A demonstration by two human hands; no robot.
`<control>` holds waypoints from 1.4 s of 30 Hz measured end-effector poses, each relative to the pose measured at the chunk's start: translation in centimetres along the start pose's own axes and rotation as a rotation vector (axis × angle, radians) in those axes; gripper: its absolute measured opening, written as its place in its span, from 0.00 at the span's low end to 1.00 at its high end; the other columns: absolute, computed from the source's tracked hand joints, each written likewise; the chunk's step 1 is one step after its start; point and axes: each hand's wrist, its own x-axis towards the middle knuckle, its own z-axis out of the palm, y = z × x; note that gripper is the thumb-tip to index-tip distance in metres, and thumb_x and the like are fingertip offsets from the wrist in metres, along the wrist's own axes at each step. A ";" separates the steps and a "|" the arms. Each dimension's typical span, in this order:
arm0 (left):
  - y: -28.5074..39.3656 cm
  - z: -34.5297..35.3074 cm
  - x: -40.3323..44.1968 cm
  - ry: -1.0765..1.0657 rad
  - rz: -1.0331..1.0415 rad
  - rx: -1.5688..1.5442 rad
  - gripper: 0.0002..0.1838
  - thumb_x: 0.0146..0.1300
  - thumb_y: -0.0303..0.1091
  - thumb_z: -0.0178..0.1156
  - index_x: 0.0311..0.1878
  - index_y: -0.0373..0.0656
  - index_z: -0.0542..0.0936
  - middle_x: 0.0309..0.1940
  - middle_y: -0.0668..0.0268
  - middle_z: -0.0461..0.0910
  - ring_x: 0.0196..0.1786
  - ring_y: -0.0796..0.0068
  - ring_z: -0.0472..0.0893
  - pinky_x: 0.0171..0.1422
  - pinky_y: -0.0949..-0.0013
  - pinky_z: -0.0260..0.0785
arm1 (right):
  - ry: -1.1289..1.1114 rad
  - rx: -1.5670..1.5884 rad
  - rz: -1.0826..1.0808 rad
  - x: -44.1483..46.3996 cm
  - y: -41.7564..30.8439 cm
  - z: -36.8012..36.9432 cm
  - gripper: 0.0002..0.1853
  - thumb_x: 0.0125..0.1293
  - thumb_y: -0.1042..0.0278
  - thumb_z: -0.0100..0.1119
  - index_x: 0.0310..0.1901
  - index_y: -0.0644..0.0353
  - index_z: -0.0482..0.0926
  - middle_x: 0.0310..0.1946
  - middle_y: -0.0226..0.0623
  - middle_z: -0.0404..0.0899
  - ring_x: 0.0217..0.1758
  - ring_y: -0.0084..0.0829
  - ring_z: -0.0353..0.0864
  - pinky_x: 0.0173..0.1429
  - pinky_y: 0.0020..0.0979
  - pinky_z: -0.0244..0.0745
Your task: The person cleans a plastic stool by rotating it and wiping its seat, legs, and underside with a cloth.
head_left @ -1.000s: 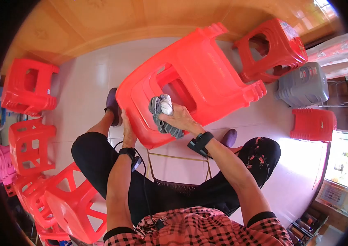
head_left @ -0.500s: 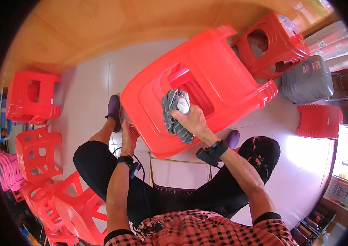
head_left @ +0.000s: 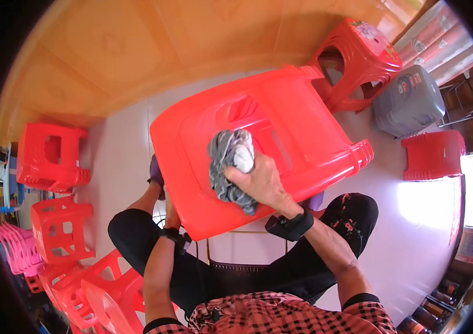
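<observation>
A stack of nested red plastic stools (head_left: 309, 117) lies tilted on its side before me, one face turned up. My right hand (head_left: 261, 181) is closed around a crumpled grey and white cloth (head_left: 228, 186), which rests against that face near the opening. At the stack's lower left edge is my left hand (head_left: 171, 216). Its fingers are hidden behind the edge, so I cannot tell how they are placed. Each wrist wears a black strapped device.
More red stools (head_left: 52, 156) stand along the left, with pink ones (head_left: 19, 247) beyond. A taller red stack (head_left: 356, 64), a grey stack (head_left: 409, 103) and a low red stack (head_left: 434, 156) stand to the right. An orange wall (head_left: 153, 55) runs behind.
The near end of the stool stack has shifted left and toward me. My right hand and the cloth have moved slightly left and nearer. My left hand's fingers have gone out of sight behind the edge.
</observation>
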 end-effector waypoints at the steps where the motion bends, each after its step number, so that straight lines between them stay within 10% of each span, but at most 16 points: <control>1: 1.9 0.8 0.3 -0.011 0.016 -0.002 0.34 0.68 0.61 0.40 0.62 0.38 0.68 0.58 0.59 0.73 0.59 0.65 0.73 0.64 0.63 0.65 | 0.026 0.074 0.019 0.7 -0.2 -0.8 0.24 0.47 0.51 0.65 0.35 0.66 0.78 0.24 0.52 0.79 0.32 0.49 0.82 0.37 0.41 0.76; 16: 20.9 7.5 -2.9 -0.308 0.101 0.049 0.35 0.67 0.60 0.42 0.61 0.36 0.69 0.59 0.57 0.72 0.60 0.63 0.73 0.66 0.60 0.62 | 0.145 0.595 0.096 2.9 -2.2 -7.3 0.21 0.54 0.54 0.62 0.38 0.67 0.79 0.30 0.40 0.81 0.35 0.29 0.81 0.44 0.32 0.74; 25: 27.3 12.0 -5.4 0.094 0.357 0.336 0.27 0.67 0.50 0.51 0.57 0.35 0.74 0.53 0.62 0.77 0.54 0.74 0.76 0.61 0.69 0.66 | 0.160 1.074 -0.005 3.0 0.0 -3.7 0.17 0.62 0.60 0.57 0.47 0.61 0.71 0.37 0.30 0.73 0.37 0.21 0.72 0.42 0.26 0.71; 38: 27.8 12.8 0.3 0.152 0.374 0.772 0.29 0.65 0.49 0.56 0.59 0.32 0.70 0.53 0.59 0.76 0.54 0.72 0.75 0.61 0.68 0.65 | 0.249 1.049 0.237 2.2 5.3 -4.2 0.27 0.64 0.46 0.52 0.54 0.61 0.69 0.40 0.29 0.75 0.41 0.21 0.74 0.47 0.25 0.70; 40: 27.8 15.2 -0.8 -0.088 0.303 0.697 0.36 0.64 0.51 0.56 0.64 0.30 0.63 0.58 0.53 0.71 0.60 0.68 0.71 0.65 0.67 0.61 | 0.060 1.103 0.359 2.1 7.1 -4.6 0.35 0.65 0.41 0.46 0.65 0.60 0.61 0.60 0.40 0.69 0.61 0.31 0.71 0.63 0.32 0.68; 42: 27.7 15.6 -0.1 -0.121 0.308 0.735 0.39 0.63 0.53 0.57 0.65 0.29 0.61 0.60 0.51 0.69 0.62 0.66 0.70 0.66 0.66 0.61 | 0.143 1.059 0.331 1.0 7.5 -4.8 0.34 0.65 0.40 0.46 0.64 0.58 0.62 0.58 0.40 0.72 0.57 0.33 0.75 0.60 0.34 0.71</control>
